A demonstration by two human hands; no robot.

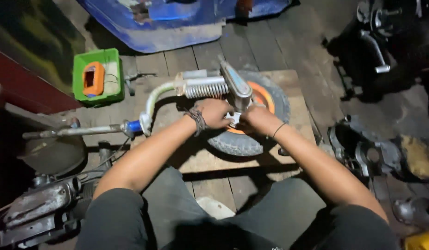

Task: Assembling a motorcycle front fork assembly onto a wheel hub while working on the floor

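A: Centre of frame: small wheel (251, 121), knobbly tyre and orange hub, laid flat on a wooden board (298, 88). Why flat?

B: Probably for steadiness; lying on its side, no rolling while worked on. Board itself resting on the plank floor (270, 46), keeping the parts off the dirt.

A: Above the hub: grey fork leg (235, 85) with ribbed spring (205, 88), running left into a curved pale tube (154, 99) and a blue-collared steering column (85, 131) at left centre.

B: Whole fork assembly lying across the wheel, apparently joined at the axle; hence both hands meeting just there.

A: Left hand (214, 113), corded band at the wrist?

B: Fingers curled together on a small bright metal part (234, 119) at the hub. Right hand (257, 119) pressed against it from the other side, fingers bent inward on the same spot; exact grip hidden, so not certain whether clamped or merely bracing.

A: Surroundings?

B: Upper left: green tray (115, 74) holding an orange object (93, 78), within easy reach. Top: blue body panel (177, 28). Lower left and right edge: dark engine parts (38, 203), set aside. Bottom: knees in dark shorts, flanking the board.
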